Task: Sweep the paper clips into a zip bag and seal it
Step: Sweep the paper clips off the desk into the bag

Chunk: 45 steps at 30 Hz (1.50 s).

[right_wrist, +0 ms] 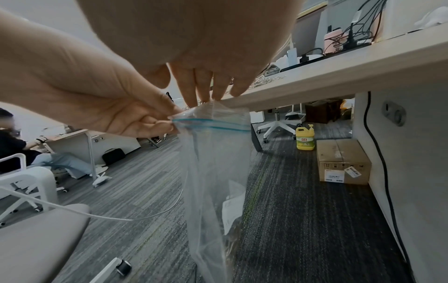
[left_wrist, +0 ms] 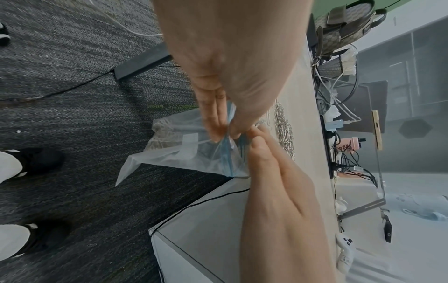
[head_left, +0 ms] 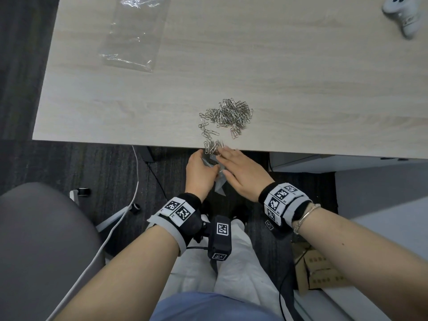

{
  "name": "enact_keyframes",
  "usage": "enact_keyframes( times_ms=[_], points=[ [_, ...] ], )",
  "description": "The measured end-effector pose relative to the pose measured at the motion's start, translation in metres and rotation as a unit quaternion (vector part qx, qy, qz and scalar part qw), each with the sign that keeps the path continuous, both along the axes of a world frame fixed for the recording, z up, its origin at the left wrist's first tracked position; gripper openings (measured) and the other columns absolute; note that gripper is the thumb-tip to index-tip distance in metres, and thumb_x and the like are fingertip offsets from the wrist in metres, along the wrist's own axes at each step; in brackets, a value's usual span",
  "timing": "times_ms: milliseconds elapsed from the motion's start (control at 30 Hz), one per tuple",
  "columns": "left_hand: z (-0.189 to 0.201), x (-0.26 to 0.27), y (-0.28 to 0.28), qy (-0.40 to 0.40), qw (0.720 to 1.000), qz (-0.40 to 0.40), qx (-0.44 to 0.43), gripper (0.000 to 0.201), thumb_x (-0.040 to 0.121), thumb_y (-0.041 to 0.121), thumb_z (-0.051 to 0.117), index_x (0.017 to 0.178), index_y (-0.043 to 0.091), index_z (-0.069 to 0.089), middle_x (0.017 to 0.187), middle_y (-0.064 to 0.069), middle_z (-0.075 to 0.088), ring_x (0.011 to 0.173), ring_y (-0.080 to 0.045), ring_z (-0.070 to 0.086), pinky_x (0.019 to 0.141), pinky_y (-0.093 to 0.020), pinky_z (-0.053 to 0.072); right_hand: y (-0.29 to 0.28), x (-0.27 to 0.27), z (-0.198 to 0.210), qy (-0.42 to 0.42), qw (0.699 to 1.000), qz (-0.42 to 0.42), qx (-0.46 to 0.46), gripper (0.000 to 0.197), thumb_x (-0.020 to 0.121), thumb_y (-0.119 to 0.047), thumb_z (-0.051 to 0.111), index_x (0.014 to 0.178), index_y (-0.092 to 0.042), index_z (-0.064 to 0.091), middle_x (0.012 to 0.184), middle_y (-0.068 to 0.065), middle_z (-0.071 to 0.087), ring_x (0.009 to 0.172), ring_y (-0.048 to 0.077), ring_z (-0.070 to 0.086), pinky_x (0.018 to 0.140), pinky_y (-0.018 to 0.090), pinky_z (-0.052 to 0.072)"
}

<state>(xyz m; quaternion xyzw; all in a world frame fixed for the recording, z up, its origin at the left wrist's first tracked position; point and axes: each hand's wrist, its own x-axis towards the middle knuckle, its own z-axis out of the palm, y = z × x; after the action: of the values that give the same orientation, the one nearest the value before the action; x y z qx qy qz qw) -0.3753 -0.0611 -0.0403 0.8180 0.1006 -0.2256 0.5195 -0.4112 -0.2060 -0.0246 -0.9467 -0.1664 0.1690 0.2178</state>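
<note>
A pile of silver paper clips (head_left: 228, 115) lies on the wooden table (head_left: 301, 77), with a trail of clips running to the front edge (head_left: 212, 145). Just below that edge my left hand (head_left: 212, 166) pinches the blue-striped mouth of a clear zip bag (left_wrist: 184, 153), which hangs down (right_wrist: 215, 172). A few clips show at its bottom (left_wrist: 162, 134). My right hand (head_left: 228, 157) is beside it with straight fingers (right_wrist: 218, 93) resting at the table edge above the bag's mouth. The thumb and fingers of my left hand (left_wrist: 224, 135) meet on the bag's rim.
A second, empty clear bag (head_left: 136, 35) lies at the table's far left. A white controller (head_left: 403, 15) sits at the far right corner. Under the desk are a grey chair (head_left: 41, 239), a white cable (head_left: 120, 216), a cardboard box (right_wrist: 343, 162) and a yellow bottle (right_wrist: 305, 140).
</note>
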Motion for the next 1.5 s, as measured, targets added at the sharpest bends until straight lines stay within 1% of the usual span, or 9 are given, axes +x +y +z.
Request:
enact_keyframes(
  times_ms=[167,300,467,633,800,900,1000,1167,1500],
  points=[
    [-0.002,0.002,0.002,0.027,0.999,0.006,-0.018,0.022,0.074,0.012,0.07,0.093,0.02,0.062,0.097,-0.008,0.067,0.089,-0.022,0.067,0.078,-0.042,0.059,0.0,0.004,0.004,-0.034,0.996,-0.053,0.067,0.05,0.095,-0.034,0.027,0.132,-0.009,0.049,0.147,0.009,0.039,0.137,0.022,0.033,0.116,0.029,0.016],
    [-0.016,0.0,0.005,0.048,0.999,0.014,-0.014,0.049,0.064,0.03,0.074,0.11,0.023,0.059,0.113,-0.009,0.063,0.101,-0.025,0.066,0.083,-0.046,0.058,0.007,0.031,0.009,-0.018,0.994,-0.089,0.062,0.048,0.098,-0.027,0.033,0.142,-0.01,0.034,0.153,0.007,0.027,0.142,0.019,0.022,0.114,0.023,0.008],
    [-0.026,0.001,0.013,0.053,0.998,0.028,0.023,0.072,0.06,0.038,0.07,0.125,0.015,0.052,0.118,-0.012,0.062,0.105,-0.027,0.064,0.087,-0.046,0.056,0.02,0.051,0.006,0.005,0.999,-0.035,-0.017,0.053,0.1,-0.032,0.028,0.147,-0.009,0.02,0.157,0.008,0.014,0.146,0.018,0.008,0.118,0.028,0.002],
    [0.006,0.004,0.013,0.035,0.999,0.022,0.031,0.024,0.076,0.011,0.064,0.099,0.016,0.062,0.101,-0.006,0.068,0.094,-0.02,0.065,0.083,-0.04,0.057,0.017,0.035,0.004,0.011,0.999,0.01,-0.043,0.058,0.098,-0.04,0.02,0.148,-0.009,0.016,0.158,0.007,0.01,0.146,0.017,0.005,0.117,0.028,-0.001],
    [0.009,0.004,0.013,0.034,0.999,0.027,0.008,0.03,0.082,0.005,0.061,0.111,0.012,0.06,0.104,-0.001,0.065,0.094,-0.014,0.062,0.074,-0.018,0.045,0.017,0.013,0.005,0.027,0.998,0.054,-0.004,0.067,0.092,-0.047,0.013,0.146,-0.009,0.025,0.156,0.007,0.019,0.145,0.017,0.011,0.116,0.025,0.0],
    [0.003,0.006,0.013,0.056,0.998,0.03,-0.008,0.052,0.072,0.022,0.067,0.122,0.011,0.056,0.115,-0.004,0.065,0.103,-0.018,0.063,0.091,-0.033,0.052,0.019,0.017,0.009,0.016,0.999,0.001,0.047,0.065,0.092,-0.045,0.016,0.143,-0.009,0.033,0.153,0.007,0.027,0.143,0.017,0.019,0.116,0.024,0.005],
    [-0.031,0.004,0.02,0.053,0.998,0.025,-0.013,0.061,0.059,0.045,0.067,0.114,0.02,0.058,0.11,-0.007,0.067,0.102,-0.024,0.066,0.084,-0.046,0.057,0.027,0.041,0.015,0.008,0.997,-0.056,0.054,0.055,0.097,-0.034,0.023,0.146,-0.009,0.025,0.156,0.007,0.019,0.145,0.016,0.014,0.116,0.024,0.004],
    [-0.004,0.006,0.022,0.046,0.999,-0.006,-0.013,0.031,0.068,0.019,0.069,0.096,0.024,0.059,0.1,-0.007,0.067,0.095,-0.025,0.066,0.081,-0.05,0.057,0.046,0.084,0.013,0.027,0.998,-0.045,-0.046,0.061,0.093,-0.014,0.032,0.148,-0.006,0.007,0.158,0.012,0.002,0.146,0.021,0.001,0.119,0.03,-0.001],
    [0.0,0.009,0.023,0.028,0.999,-0.015,-0.012,0.037,0.075,0.005,0.067,0.111,0.009,0.057,0.1,-0.009,0.065,0.093,-0.027,0.065,0.082,-0.049,0.056,0.026,0.038,0.008,0.049,0.998,0.027,-0.014,0.058,0.094,-0.013,0.034,0.148,-0.006,0.013,0.158,0.008,0.004,0.146,0.016,0.0,0.117,0.025,-0.005]
  ],
)
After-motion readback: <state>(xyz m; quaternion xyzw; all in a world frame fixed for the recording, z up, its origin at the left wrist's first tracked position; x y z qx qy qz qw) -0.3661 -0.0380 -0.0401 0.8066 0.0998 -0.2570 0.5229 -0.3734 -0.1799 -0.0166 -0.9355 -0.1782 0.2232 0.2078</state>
